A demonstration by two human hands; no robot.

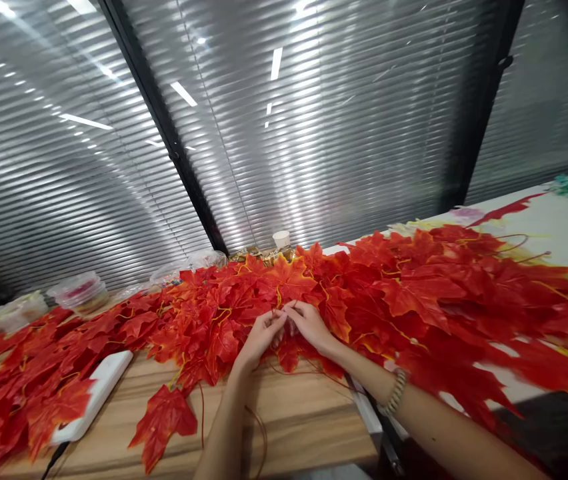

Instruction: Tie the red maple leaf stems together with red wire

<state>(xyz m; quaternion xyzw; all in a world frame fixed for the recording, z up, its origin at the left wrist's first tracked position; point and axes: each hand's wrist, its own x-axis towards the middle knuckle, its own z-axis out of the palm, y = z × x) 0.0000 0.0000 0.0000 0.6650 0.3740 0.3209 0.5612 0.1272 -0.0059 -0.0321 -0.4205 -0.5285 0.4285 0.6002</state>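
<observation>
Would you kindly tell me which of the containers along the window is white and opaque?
The small white cup behind the red leaves, near the black window post. The clear plastic tubs further left are see-through and wider.

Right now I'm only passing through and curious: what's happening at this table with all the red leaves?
A person sits at a light wooden table covered by a long heap of red-orange artificial maple leaves. Both bare hands meet at the heap's near edge: the left hand and right hand pinch a thin yellow leaf stem between fingertips. A flat white rectangular device lies to the left, and clear plastic containers stand along the far edge by the blinds.
</observation>
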